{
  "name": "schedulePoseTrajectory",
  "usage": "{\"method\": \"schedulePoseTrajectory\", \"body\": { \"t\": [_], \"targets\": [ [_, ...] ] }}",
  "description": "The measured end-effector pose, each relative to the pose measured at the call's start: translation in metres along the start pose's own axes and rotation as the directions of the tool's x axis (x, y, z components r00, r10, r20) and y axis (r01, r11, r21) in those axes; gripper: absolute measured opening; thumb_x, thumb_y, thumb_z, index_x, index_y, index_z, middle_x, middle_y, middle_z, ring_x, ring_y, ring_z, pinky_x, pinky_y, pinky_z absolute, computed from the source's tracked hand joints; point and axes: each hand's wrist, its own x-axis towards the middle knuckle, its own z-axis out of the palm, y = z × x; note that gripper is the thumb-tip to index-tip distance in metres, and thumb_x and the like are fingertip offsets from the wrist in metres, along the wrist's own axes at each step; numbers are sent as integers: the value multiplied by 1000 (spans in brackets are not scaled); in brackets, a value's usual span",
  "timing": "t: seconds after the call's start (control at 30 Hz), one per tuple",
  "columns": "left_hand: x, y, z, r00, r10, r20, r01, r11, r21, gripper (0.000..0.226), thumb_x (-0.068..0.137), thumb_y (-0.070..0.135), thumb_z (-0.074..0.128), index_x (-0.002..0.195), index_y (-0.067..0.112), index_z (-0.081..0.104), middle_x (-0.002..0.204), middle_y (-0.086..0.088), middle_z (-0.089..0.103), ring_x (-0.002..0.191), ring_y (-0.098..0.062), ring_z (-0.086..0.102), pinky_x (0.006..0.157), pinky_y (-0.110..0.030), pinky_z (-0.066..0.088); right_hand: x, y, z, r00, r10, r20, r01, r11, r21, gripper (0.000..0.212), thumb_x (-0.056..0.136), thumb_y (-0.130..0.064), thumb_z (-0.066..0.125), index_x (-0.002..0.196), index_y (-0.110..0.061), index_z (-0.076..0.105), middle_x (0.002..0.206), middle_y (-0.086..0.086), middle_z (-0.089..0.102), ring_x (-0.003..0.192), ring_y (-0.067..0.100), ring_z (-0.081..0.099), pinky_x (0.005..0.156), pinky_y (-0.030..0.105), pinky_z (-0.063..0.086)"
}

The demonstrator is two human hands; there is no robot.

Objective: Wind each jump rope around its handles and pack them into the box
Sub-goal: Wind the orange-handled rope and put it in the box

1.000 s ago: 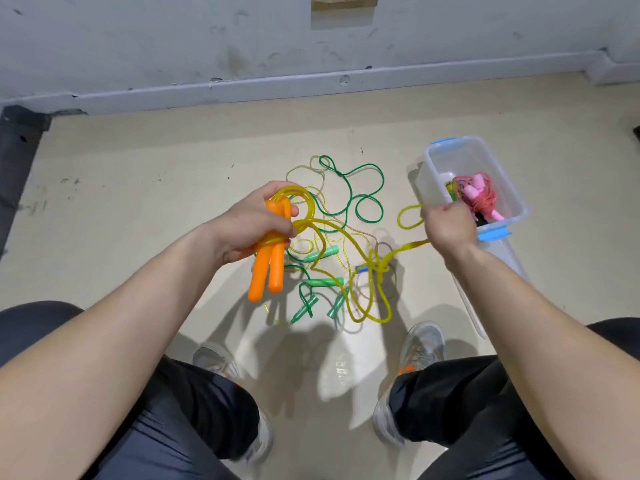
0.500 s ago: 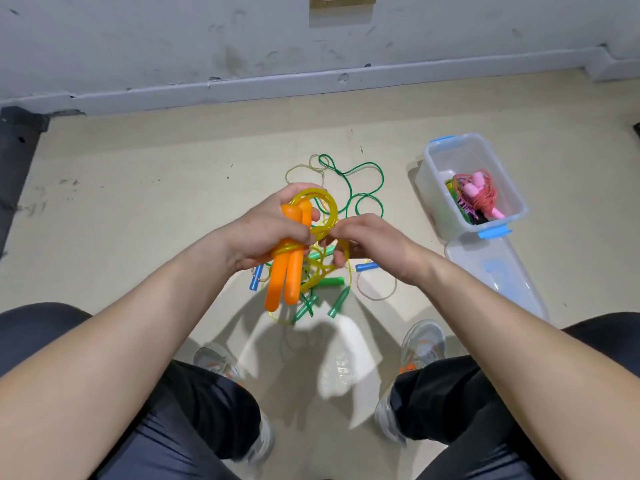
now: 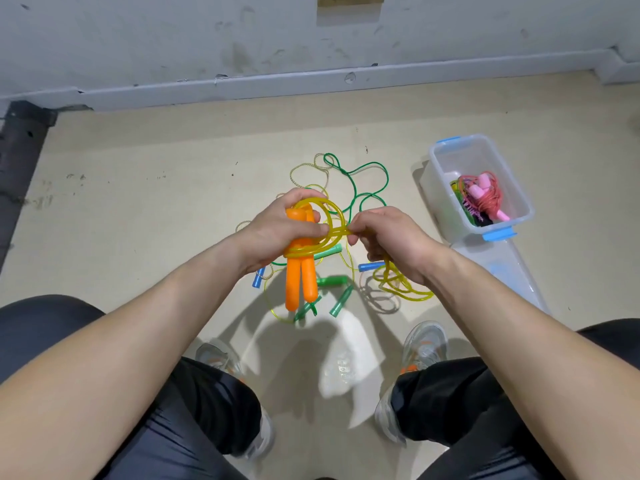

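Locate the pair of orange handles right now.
In the head view, centre: the left hand grips the orange handles over the green handles, left of the box.

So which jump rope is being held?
The orange-handled jump rope: left hand grips its handles, right hand pinches its yellow cord. Green-handled ropes and a blue-handled rope lie on the floor, the pink-handled rope in the clear plastic box.

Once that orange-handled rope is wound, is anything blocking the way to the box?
Nothing visible. The box stands open on the right, its lid on the floor beside it. The yellow cord hangs loose from the right hand, not yet wound.
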Motion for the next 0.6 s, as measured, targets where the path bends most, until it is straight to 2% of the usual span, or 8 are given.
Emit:
{"method": "schedulePoseTrajectory", "body": {
  "t": [0.1, 0.2, 0.3, 0.37, 0.4, 0.5, 0.57, 0.6],
  "targets": [
    [0, -4, 4, 995, 10, -101, -11, 1000, -5, 41, 66, 18, 78, 106, 24, 71, 95, -2, 67, 78, -23, 64, 74, -34, 53, -1, 1, 0, 988, 33, 151, -20, 996, -87, 25, 97, -5, 47, 77, -3, 62, 49, 0, 45, 48, 15, 39, 54, 28, 38],
    [-2, -11, 11, 982, 17, -186, -13, 1000, 23, 28, 67, 18, 75, 95, 22, 73, 79, 3, 69, 70, -24, 62, 76, -38, 54, -3, 2, 5, 967, 68, 245, -26, 985, -172, 25, 99, -3, 44, 79, -5, 61, 53, 0, 52, 48, 13, 43, 52, 25, 39],
    [-2, -13, 15, 979, 44, -200, -34, 998, 54, 21, 79, 9, 77, 95, 22, 73, 77, 0, 69, 70, -21, 65, 78, -39, 57, -2, -1, 8, 983, 68, 170, -34, 980, -196, 31, 96, -5, 49, 68, -10, 62, 54, -4, 51, 50, 13, 36, 51, 25, 34],
    [-4, -14, 17, 978, 61, -201, -49, 997, 66, 22, 85, 3, 73, 98, 22, 72, 79, 0, 70, 70, -17, 67, 76, -36, 58, -1, -3, 7, 989, 81, 122, -51, 972, -231, 36, 94, -11, 51, 61, -10, 66, 56, 0, 52, 51, 17, 33, 52, 29, 34],
    [-5, -15, 18, 976, 74, -206, -57, 994, 89, 22, 86, 4, 73, 98, 22, 72, 80, 1, 70, 69, -16, 68, 75, -33, 58, -1, -4, 7, 989, 93, 112, -61, 963, -261, 38, 94, -19, 53, 61, -9, 69, 57, 2, 49, 52, 19, 32, 53, 30, 35],
    [-8, -23, 26, 966, 107, -234, -63, 980, 186, 21, 82, 12, 75, 96, 26, 72, 83, 0, 73, 72, -12, 69, 73, -29, 57, -2, -1, 9, 986, 142, 91, -96, 914, -395, 54, 93, -55, 57, 77, -9, 78, 56, -2, 30, 56, 19, 33, 53, 29, 36],
    [-9, -30, 29, 961, 118, -252, -62, 974, 219, 19, 84, 9, 73, 93, 26, 73, 87, -1, 73, 73, -13, 67, 71, -27, 56, -2, 2, 11, 984, 168, 59, -121, 876, -467, 52, 84, -64, 57, 77, -18, 80, 52, -5, 28, 56, 20, 37, 59, 33, 39],
    [-9, -32, 30, 957, 124, -263, -60, 970, 237, 20, 86, 8, 71, 93, 26, 72, 88, -2, 72, 74, -13, 67, 70, -26, 55, -2, 3, 12, 984, 175, 40, -134, 863, -487, 46, 83, -61, 58, 76, -22, 80, 46, -9, 29, 53, 20, 39, 61, 34, 39]
  ]
}}
